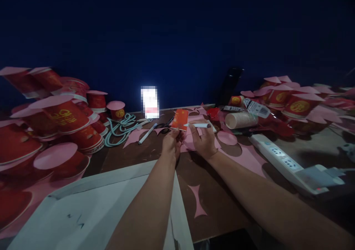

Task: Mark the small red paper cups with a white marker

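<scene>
My left hand [172, 143] is closed around the lower edge of a red-orange printed piece [179, 119]. It has straight sides, and I cannot tell whether it is a card or a paper cup. A white marker [201, 125] lies across the fingers of my right hand [204, 141], which are closed on it. Its narrow end points left at the piece's lower right side; whether it touches is unclear. Under and beside the hands are pink paper sheets [251, 156] with round cut-outs. Another pale marker [147, 134] rests on the brown table left of the hands.
Red paper cups [65, 115] topped with pink discs are piled at left, with more cups [301, 106] at right. A teal cable [122, 130], a bright blurred screen [150, 102], stacked pale cups [241, 120], a plastic bottle [257, 109], a power strip [285, 161] and a white board [97, 205] surround the hands.
</scene>
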The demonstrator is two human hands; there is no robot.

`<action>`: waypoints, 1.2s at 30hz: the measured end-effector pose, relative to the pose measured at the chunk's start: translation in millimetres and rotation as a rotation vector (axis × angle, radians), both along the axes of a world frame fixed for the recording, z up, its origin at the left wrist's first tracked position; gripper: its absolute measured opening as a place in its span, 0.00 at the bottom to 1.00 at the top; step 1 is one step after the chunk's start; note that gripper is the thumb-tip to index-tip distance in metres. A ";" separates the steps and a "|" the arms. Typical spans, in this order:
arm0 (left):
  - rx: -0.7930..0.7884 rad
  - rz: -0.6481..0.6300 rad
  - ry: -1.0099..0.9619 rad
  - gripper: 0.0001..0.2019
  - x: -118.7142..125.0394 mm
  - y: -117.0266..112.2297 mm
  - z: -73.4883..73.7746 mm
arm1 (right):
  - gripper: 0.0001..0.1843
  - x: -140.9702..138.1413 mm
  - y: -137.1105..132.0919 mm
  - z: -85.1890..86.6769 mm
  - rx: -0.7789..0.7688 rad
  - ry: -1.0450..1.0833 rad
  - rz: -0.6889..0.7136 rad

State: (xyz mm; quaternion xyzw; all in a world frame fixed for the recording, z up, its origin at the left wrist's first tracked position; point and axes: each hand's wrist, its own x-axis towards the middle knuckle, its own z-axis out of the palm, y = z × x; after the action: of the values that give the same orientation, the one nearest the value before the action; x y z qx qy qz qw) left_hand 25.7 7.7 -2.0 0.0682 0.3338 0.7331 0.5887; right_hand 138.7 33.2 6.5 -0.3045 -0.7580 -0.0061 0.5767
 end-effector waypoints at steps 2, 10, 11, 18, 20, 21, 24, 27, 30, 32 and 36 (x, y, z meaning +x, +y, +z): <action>-0.010 -0.007 0.000 0.05 0.2 -0.5 0.6 | 0.05 0.5 1.0 -0.3 0.000 0.008 -0.007; -0.038 -0.021 0.024 0.05 1.7 -1.8 4.4 | 0.06 0.1 2.2 -1.9 -0.008 -0.017 -0.014; -0.040 -0.022 0.021 0.05 1.9 -2.0 4.9 | 0.06 0.0 2.0 -1.6 -0.011 -0.022 -0.017; -0.027 -0.032 0.021 0.05 1.7 -1.4 3.3 | 0.06 -0.4 2.3 -0.7 -0.035 -0.046 -0.038; -0.010 -0.029 0.019 0.04 1.3 -0.8 1.8 | 0.06 -0.4 2.5 -1.2 -0.036 -0.049 -0.033; -0.006 -0.028 0.017 0.04 1.0 -0.5 1.2 | 0.06 -0.3 2.5 -1.4 -0.036 -0.052 -0.028; -0.015 -0.017 0.001 0.03 0.2 0.6 -0.1 | 0.06 -0.3 1.2 -1.3 -0.038 -0.064 -0.019; -0.017 0.003 -0.017 0.05 -0.4 1.9 -1.1 | 0.04 -0.5 -0.6 -0.2 -0.030 -0.075 0.002; -0.006 0.013 -0.015 0.04 -0.5 2.8 -1.8 | 0.04 -1.0 -1.7 0.4 -0.028 -0.080 0.011; -0.008 0.011 -0.004 0.03 -0.3 2.6 -1.6 | 0.05 -1.0 -1.7 0.3 -0.037 -0.074 0.004; -0.023 -0.020 0.012 0.02 -0.1 1.4 -0.3 | 0.05 -0.5 -0.4 -0.6 -0.054 -0.060 -0.010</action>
State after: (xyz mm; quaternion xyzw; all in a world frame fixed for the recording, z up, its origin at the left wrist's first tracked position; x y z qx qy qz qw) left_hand 25.6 9.1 -2.2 0.0690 0.3451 0.7229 0.5946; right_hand 138.1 32.8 5.9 -0.3232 -0.7735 0.0023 0.5451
